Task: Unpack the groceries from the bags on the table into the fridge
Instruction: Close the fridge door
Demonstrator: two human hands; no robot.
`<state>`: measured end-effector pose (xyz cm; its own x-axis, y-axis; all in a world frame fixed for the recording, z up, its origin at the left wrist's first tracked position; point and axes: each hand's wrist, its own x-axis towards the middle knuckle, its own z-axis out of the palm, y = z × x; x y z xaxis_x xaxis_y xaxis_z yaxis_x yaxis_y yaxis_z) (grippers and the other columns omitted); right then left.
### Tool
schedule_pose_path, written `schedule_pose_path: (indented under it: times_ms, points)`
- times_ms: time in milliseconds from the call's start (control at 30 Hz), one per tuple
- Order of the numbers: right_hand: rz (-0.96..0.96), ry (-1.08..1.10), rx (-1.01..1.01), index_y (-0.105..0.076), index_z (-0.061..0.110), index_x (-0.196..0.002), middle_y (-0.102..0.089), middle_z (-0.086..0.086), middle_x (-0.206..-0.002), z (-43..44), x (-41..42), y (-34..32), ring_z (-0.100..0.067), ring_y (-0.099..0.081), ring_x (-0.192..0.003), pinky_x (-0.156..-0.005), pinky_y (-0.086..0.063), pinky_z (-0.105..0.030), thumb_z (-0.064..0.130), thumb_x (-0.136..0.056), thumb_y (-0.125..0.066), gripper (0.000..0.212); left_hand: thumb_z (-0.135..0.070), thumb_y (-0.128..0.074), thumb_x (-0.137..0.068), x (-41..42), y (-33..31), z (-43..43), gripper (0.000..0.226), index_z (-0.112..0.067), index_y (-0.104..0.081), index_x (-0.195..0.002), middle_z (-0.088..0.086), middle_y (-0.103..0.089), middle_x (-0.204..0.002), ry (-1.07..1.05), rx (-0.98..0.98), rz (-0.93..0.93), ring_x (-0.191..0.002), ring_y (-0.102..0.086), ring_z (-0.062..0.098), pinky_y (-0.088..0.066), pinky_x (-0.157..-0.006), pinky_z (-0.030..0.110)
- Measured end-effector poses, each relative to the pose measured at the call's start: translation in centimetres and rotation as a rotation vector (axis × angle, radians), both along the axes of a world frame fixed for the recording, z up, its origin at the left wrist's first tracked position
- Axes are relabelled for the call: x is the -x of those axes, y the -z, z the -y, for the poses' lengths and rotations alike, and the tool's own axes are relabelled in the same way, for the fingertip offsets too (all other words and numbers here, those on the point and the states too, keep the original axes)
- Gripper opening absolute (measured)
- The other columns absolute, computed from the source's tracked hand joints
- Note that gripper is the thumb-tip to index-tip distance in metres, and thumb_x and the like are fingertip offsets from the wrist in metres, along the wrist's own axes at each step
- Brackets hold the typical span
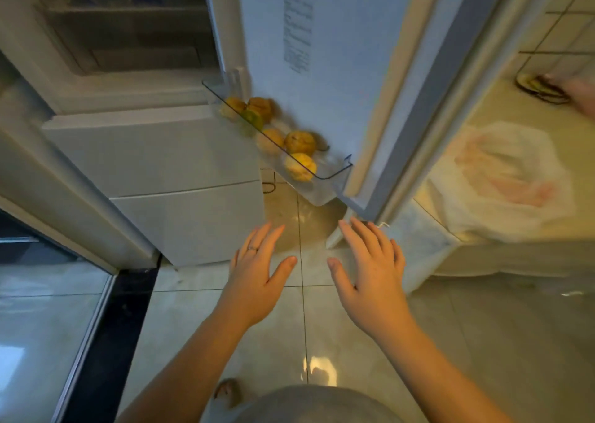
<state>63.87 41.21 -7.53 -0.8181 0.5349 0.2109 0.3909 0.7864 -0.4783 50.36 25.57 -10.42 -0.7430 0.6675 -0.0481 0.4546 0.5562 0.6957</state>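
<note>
The fridge door (335,78) stands open, and its clear door bin (335,178) holds several yellow-orange fruits (299,142) and one green one. Both my hands hover empty over the floor below the bin. My left hand (257,274), with a ring on one finger, has straight spread fingers. My right hand (370,274) is also flat and spread, its fingertips close to the door's lower corner. A white plastic grocery bag (502,181) with pink print lies on the table to the right.
The fridge's open compartment (128,36) shows shelves at top left, with closed white drawers (180,181) below. The table (515,255) stands right of the door. A glass door (48,326) is at the left. The tiled floor (302,326) lies underfoot.
</note>
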Motion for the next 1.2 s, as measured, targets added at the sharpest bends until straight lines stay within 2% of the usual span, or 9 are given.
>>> schedule_pose_path:
  times_ms: [167, 267, 467, 533, 667, 833, 1000, 1133, 1200]
  points:
    - [-0.130, 0.023, 0.060, -0.036, 0.028, -0.152, -0.035, 0.003, -0.157, -4.9, -4.4, -0.2, -0.019, -0.028, -0.147, -0.115, -0.029, -0.051, 0.050, -0.095, -0.042, 0.061, -0.069, -0.036, -0.093, -4.1, -0.4, -5.7, 0.061, -0.055, -0.017, -0.149, -0.018, -0.015, -0.164, 0.041, -0.115, 0.069, -0.151, -0.011, 0.002, -0.020, -0.124, 0.044]
    - [-0.201, 0.019, 0.156, -0.024, 0.029, -0.155, -0.026, 0.003, -0.162, -7.4, -5.2, -0.5, -0.014, -0.020, -0.150, -0.119, -0.025, -0.045, 0.049, -0.096, -0.045, 0.066, -0.056, -0.044, -0.098, -5.8, -1.4, -8.5, 0.060, -0.047, -0.021, -0.153, -0.020, -0.015, -0.164, 0.051, -0.189, 0.129, -0.149, -0.012, -0.003, -0.022, -0.123, 0.038]
    - [-0.226, -0.041, 0.423, -0.008, 0.027, -0.158, -0.009, 0.026, -0.155, -10.9, -3.9, -2.3, 0.009, -0.007, -0.145, -0.119, -0.013, -0.021, 0.034, -0.098, -0.058, 0.080, -0.039, -0.047, -0.103, -6.9, -3.4, -12.3, 0.057, -0.032, -0.026, -0.156, -0.020, -0.027, -0.157, -0.005, -0.271, 0.167, -0.145, -0.022, -0.003, -0.024, -0.121, 0.030]
    - [-0.225, -0.048, 0.551, -0.004, 0.032, -0.158, -0.010, 0.025, -0.158, -11.5, -3.2, -2.8, 0.008, -0.010, -0.145, -0.120, -0.017, -0.024, 0.035, -0.097, -0.060, 0.082, -0.038, -0.047, -0.104, -6.9, -3.7, -13.1, 0.055, -0.030, -0.029, -0.155, -0.015, -0.032, -0.157, -0.043, -0.304, 0.198, -0.144, -0.027, 0.001, -0.028, -0.120, 0.034]
    - [-0.245, -0.032, 0.728, -0.006, 0.036, -0.158, -0.016, 0.017, -0.163, -11.4, -2.3, -3.1, -0.005, -0.020, -0.149, -0.120, -0.029, -0.044, 0.039, -0.096, -0.061, 0.082, -0.037, -0.047, -0.104, -6.8, -4.0, -13.9, 0.053, -0.031, -0.032, -0.154, -0.024, -0.035, -0.146, -0.059, -0.334, 0.228, -0.139, -0.030, -0.003, -0.029, -0.118, 0.031]
    - [-0.262, -0.043, 0.732, -0.016, 0.036, -0.157, -0.027, 0.017, -0.159, -10.7, -2.7, -2.6, -0.006, -0.030, -0.145, -0.117, -0.035, -0.045, 0.039, -0.094, -0.064, 0.078, -0.039, -0.048, -0.103, -6.5, -3.7, -13.5, 0.050, -0.034, -0.036, -0.151, -0.020, -0.042, -0.146, -0.105, -0.395, 0.231, -0.136, -0.039, -0.003, -0.036, -0.111, 0.026]
    - [-0.251, -0.094, 0.692, -0.018, 0.036, -0.157, -0.031, 0.017, -0.157, -7.7, -3.2, -2.4, -0.002, -0.032, -0.142, -0.118, -0.034, -0.040, 0.043, -0.093, -0.064, 0.079, -0.035, -0.045, -0.105, -6.5, -3.5, -10.9, 0.045, -0.030, -0.040, -0.150, -0.017, -0.048, -0.141, -0.196, -0.445, 0.231, -0.118, -0.046, -0.021, -0.041, -0.093, 0.006]
    - [-0.223, -0.218, 0.676, -0.017, 0.053, -0.148, -0.034, 0.036, -0.146, -4.2, -3.1, -2.8, 0.016, -0.031, -0.134, -0.111, -0.033, -0.016, 0.039, -0.094, -0.063, 0.072, -0.041, -0.041, -0.105, -6.6, -3.4, -7.7, 0.037, -0.042, -0.042, -0.141, -0.017, -0.053, -0.139, -0.299, -0.493, 0.253, -0.125, -0.052, -0.003, -0.048, -0.106, 0.033]
    - [-0.186, -0.303, 0.689, -0.015, 0.047, -0.153, -0.034, 0.030, -0.150, -2.3, -2.6, -3.0, 0.009, -0.032, -0.139, -0.115, -0.034, -0.025, 0.039, -0.095, -0.062, 0.075, -0.041, -0.040, -0.105, -6.3, -3.4, -5.8, 0.030, -0.051, -0.042, -0.133, -0.020, -0.054, -0.134, -0.354, -0.511, 0.252, -0.125, -0.053, 0.001, -0.049, -0.106, 0.039]
